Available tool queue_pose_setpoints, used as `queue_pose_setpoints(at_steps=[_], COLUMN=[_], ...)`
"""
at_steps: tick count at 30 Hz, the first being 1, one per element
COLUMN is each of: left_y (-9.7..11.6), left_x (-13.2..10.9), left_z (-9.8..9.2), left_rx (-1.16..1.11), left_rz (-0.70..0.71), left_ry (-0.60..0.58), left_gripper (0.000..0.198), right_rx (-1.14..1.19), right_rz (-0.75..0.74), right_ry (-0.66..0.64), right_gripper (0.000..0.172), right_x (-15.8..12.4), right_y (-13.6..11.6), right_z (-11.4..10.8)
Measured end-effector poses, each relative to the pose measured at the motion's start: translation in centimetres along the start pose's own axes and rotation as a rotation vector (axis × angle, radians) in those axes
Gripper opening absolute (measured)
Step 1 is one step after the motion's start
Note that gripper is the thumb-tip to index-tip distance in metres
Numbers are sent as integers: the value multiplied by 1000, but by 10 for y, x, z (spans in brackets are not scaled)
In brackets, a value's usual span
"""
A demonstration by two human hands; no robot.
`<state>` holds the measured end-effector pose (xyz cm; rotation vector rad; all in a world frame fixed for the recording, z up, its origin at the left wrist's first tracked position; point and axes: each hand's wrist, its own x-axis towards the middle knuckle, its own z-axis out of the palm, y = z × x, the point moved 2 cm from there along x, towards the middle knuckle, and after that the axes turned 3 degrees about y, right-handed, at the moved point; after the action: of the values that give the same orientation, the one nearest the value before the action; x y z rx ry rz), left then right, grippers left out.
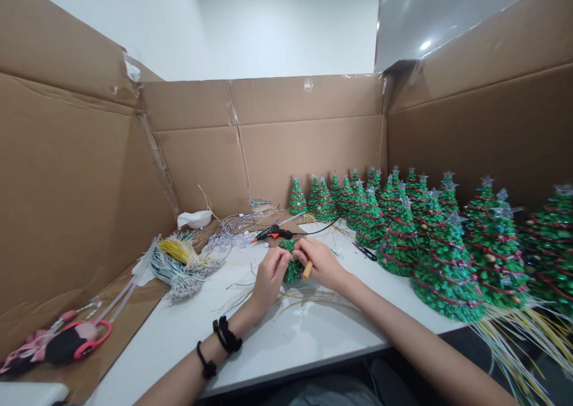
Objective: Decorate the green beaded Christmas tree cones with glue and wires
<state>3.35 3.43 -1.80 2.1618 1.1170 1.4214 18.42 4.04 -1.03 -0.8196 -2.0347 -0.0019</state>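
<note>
Between my hands is a small green beaded tree piece [293,270], partly hidden by my fingers. My left hand [269,277] grips its left side. My right hand [320,263] pinches a short wooden stick [307,270] against the piece's right side. Just beyond my fingers lies a black and orange hot glue gun [273,233], not touching either hand. Thin pale wires [286,297] lie on the white table [286,346] below my wrists. Black cord bracelets [227,334] circle my left wrist.
Several green beaded trees [445,268] with red garlands and star tops crowd the right and back of the table, with loose wire ends at front right. Black-handled scissors [364,251], wire bundles [183,263] and a white bowl [194,219] lie nearby. Cardboard walls [268,143] surround the table.
</note>
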Motion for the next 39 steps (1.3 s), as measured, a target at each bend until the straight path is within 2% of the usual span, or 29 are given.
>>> queue_pose_setpoints(at_steps=[6,16,20,28,39], left_y=[0,-1,-2,-5,-2], left_x=[1,2,2,2,2], left_z=[-1,-3,-3,-3,0], left_rx=[112,211,191,65,-42], left_rz=[60,120,94,18,-60], left_ry=[-12,-28,-39,13,-68], left_gripper=[26,29,30,33,34], right_rx=[6,-15,9,59,23], right_rz=[-64,-39,-33,-61,-64], right_ry=[64,74,68,51,68], right_gripper=[17,12,13,14,21], right_x=[-2,0,-1,-1,0], right_y=[-3,-2,-3,-4,-5], right_z=[1,1,1,3,0])
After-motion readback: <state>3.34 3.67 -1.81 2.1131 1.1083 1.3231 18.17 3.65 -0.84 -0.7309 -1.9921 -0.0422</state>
